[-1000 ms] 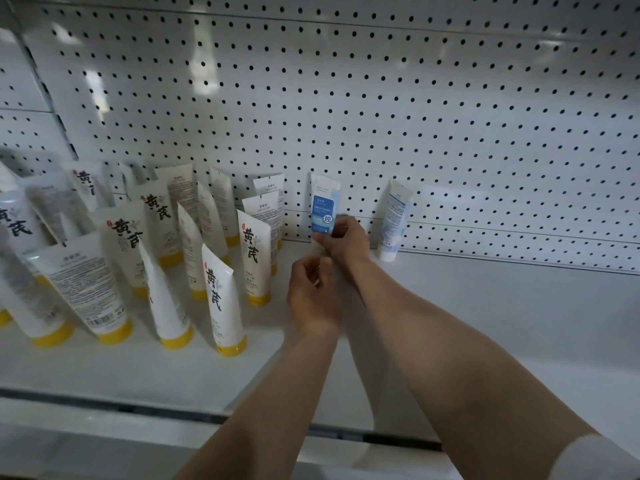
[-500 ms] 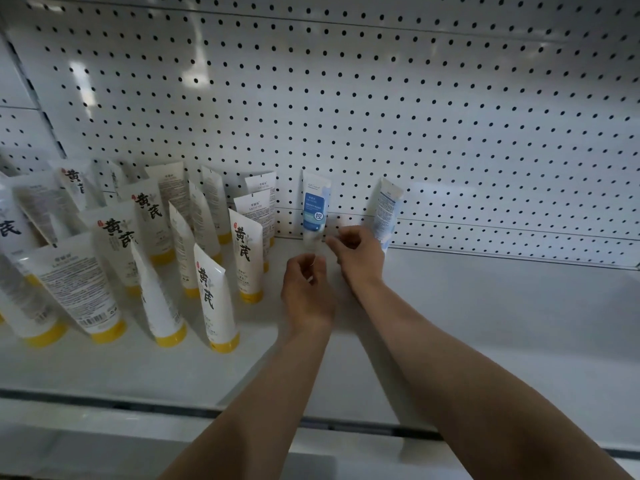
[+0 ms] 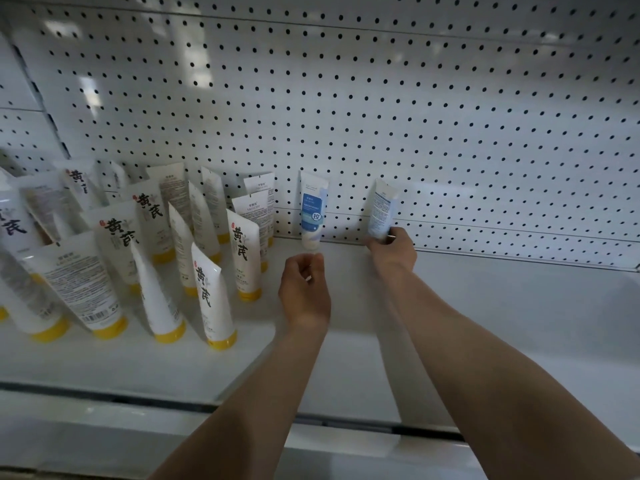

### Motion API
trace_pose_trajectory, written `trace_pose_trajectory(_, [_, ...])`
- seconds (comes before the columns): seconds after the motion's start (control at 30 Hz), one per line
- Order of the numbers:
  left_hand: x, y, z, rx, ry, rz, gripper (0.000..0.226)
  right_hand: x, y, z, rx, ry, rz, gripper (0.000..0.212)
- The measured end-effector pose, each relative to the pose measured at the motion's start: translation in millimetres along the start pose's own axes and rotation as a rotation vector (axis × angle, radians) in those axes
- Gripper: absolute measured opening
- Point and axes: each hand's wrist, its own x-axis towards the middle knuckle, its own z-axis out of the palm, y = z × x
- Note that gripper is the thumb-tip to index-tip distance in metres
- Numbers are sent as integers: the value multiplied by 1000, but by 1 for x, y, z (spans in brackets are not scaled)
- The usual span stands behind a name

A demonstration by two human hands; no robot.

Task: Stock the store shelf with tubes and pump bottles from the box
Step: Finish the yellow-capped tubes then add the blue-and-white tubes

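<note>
A white tube with a blue label [image 3: 312, 212] stands cap down against the pegboard at the back of the shelf. My left hand [image 3: 304, 289] is right below it, its curled fingertips pinching at the tube's white cap. To the right a second pale blue tube [image 3: 381, 207] leans on the pegboard, turned so its printed back shows. My right hand [image 3: 393, 249] grips that tube's lower end. No box or pump bottle is in view.
Several white tubes with yellow caps [image 3: 211, 292] stand in rows on the left half of the white shelf [image 3: 519, 306]. The perforated back wall [image 3: 415, 116] rises behind. The shelf's front edge [image 3: 104, 393] runs below my forearms.
My right hand let go of the blue-label tube and moved right to the second tube, which it now grips. My left hand stayed under the blue-label tube.
</note>
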Motion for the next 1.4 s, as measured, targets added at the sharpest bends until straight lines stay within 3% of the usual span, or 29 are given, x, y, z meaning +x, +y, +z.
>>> trace_pose_trajectory(0.13, [2, -2, 0, 18, 3, -13, 12, -9, 0, 0, -17, -22, -27, 39])
trace_pose_trajectory(0.4, [3, -1, -7, 80, 27, -88, 31, -61, -9, 20, -40, -309, -182, 33])
trace_pose_trajectory(0.6, [7, -6, -6, 64, 17, -98, 31, -76, -17, 30, -7, -369, -209, 37])
trace_pose_trajectory(0.93, [7, -6, 0, 76, 17, -94, 34, -62, -12, 18, -58, -220, -172, 42])
trace_pose_trajectory(1.23, [44, -4, 23, 129, -41, -12, 61, -25, 1, -13, -90, -26, -93, 37])
trace_pose_trajectory(1.4, [70, -6, 48, 239, -1, 47, 75, -15, 18, -17, -108, -29, -153, 26])
